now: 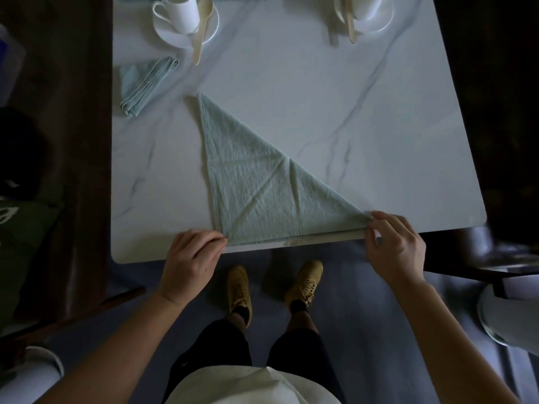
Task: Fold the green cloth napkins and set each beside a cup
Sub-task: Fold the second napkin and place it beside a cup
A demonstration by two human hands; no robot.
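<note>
- The person is folding a pale green napkin (256,188), which is lying flat as a triangle on the marble table (379,112). Its long base is running beside the table's near edge.
- The left hand (189,258) is pinching the napkin's near left corner between thumb and fingers. The right hand (393,246) is pinching the near right corner the same way, and both grips are narrow and closed on cloth.
- To do this step well, I judge the hands should be keeping the base taut and the hemmed edges matched. They should then be carrying one corner across to meet the other and pressing the crease flat before releasing.
- The base is sitting close to the drop, so a careless tug could be dragging cloth off.
- Beyond the napkin's far tip and to its left, a finished folded napkin (143,83) is lying near the left cup (180,13).
- Far beyond the napkin, to its right, the right cup (369,5) is standing. I cannot tell whether a napkin is lying beside it.
- No brand, label or writing is showing legibly.
</note>
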